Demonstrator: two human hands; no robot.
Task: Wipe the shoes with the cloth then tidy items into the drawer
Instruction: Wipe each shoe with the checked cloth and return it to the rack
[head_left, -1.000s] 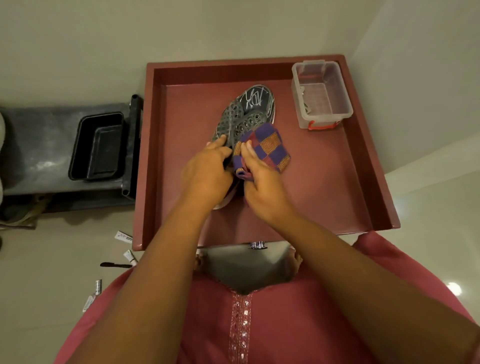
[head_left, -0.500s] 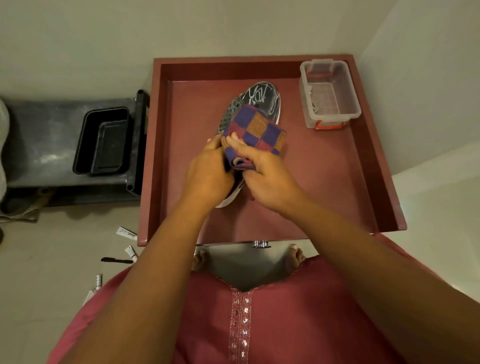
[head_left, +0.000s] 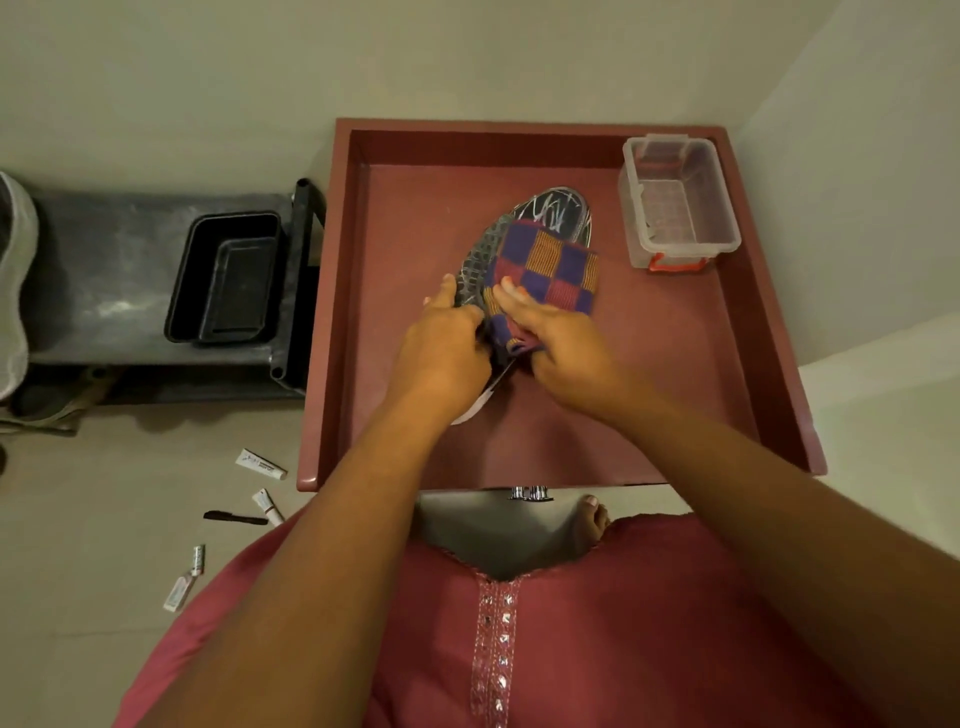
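Your left hand (head_left: 441, 348) clamped on near end of dark shoe (head_left: 550, 213), steadying it. Your right hand (head_left: 563, 343) gripping checked cloth (head_left: 545, 270), pressing it onto shoe's upper; hands close together, nearly touching. Shoe lies in middle of open red drawer (head_left: 332, 312), toe aimed at far right corner. Clear plastic box (head_left: 675, 202) sits in that far right corner. Small tubes (head_left: 260, 464) and black pen (head_left: 234, 517) scattered on floor off drawer's near left corner.
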